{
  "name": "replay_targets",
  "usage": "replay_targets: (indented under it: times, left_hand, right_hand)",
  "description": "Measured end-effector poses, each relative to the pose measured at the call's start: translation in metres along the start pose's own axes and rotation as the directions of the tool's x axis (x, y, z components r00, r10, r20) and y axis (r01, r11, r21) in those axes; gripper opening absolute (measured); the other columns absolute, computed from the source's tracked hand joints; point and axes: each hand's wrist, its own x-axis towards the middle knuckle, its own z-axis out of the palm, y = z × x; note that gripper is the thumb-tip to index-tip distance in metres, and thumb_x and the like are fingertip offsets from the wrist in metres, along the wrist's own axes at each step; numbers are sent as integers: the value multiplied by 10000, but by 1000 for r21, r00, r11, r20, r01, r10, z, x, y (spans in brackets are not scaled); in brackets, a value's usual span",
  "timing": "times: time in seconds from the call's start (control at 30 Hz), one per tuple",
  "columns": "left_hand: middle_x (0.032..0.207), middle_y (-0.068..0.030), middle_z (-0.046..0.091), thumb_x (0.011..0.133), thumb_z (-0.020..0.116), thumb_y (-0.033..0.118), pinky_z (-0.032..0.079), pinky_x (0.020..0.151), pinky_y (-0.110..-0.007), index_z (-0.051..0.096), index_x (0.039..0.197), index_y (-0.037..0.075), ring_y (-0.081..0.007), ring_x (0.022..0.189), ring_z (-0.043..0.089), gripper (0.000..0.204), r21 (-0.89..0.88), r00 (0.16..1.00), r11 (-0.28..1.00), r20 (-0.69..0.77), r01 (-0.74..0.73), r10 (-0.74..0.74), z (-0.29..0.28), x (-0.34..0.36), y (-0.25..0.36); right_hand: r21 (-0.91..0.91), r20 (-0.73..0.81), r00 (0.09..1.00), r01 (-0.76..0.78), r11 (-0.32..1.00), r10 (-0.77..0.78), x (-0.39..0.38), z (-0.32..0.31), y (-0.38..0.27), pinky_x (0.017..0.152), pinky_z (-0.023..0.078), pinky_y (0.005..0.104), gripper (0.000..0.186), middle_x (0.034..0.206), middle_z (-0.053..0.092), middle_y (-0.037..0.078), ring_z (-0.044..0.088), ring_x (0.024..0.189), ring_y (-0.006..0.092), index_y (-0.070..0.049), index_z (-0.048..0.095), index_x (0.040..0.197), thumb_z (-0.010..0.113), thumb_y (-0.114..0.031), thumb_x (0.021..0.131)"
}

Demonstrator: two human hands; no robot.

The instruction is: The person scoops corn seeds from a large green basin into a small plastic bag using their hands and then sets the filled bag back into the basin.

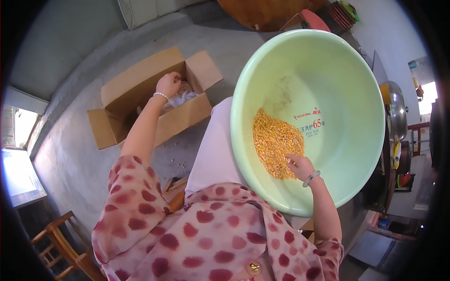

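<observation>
A large pale green plastic basin sits tilted by my lap, its inside facing me. A heap of yellow corn kernels lies along its left inner side. My right hand, with a bangle at the wrist, reaches into the basin; thumb and forefinger are a little apart at the heap's edge. To the left, my left hand, wearing a beaded bracelet, is over an open cardboard box. Its fingers are curled together, and what they hold, if anything, is hidden. Clear plastic shows inside the box below that hand.
Stray kernels dot the grey concrete floor near the box. A wooden chair stands at lower left, and a round wooden tabletop is at the far side. A metal pot stands beyond the basin's right rim.
</observation>
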Motion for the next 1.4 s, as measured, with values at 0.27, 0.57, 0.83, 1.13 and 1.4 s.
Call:
replay_targets:
  times: [0.27,0.57,0.83,1.13,1.4]
  left_hand:
    - [1072,-129,529,776,502,266,343,862,-486,595,934,76,-312,1094,410,264,308,843,861,-239,-405,482,33,-1,78]
    - [1030,-109,572,774,461,188,-2,1000,-512,629,932,90,-238,1084,457,251,645,939,725,343,-243,10,77,38,82]
    - [727,-81,607,776,508,144,455,590,-285,609,913,62,-184,649,591,189,-119,921,948,-299,-296,250,47,54,53]
    - [952,-146,569,734,589,188,446,721,-332,540,1015,49,-262,842,552,317,-81,738,751,144,-656,660,47,-37,257]
    - [1073,-195,524,662,609,431,408,838,-337,457,1095,-24,-306,994,505,647,278,581,717,785,-639,214,133,-61,281]
  right_hand:
    - [38,-12,1000,19,999,-19,-13,3,3,626,454,342,262,737,592,151,571,657,281,-77,573,986,537,-142,735]
    - [-29,-90,996,12,1000,-14,-51,-15,7,624,449,355,263,751,590,160,565,679,297,-84,570,989,530,-154,738]
    - [-218,290,954,-13,976,78,-35,-14,43,797,422,368,373,956,575,165,540,893,309,-89,523,1081,542,-239,740]
    - [35,-198,940,-277,960,279,93,47,65,772,433,364,435,962,577,164,548,891,309,-81,493,1111,555,-271,725]
    - [-214,274,962,69,974,-8,24,3,-2,747,440,380,369,978,571,140,554,887,291,-87,500,1071,526,-229,732]
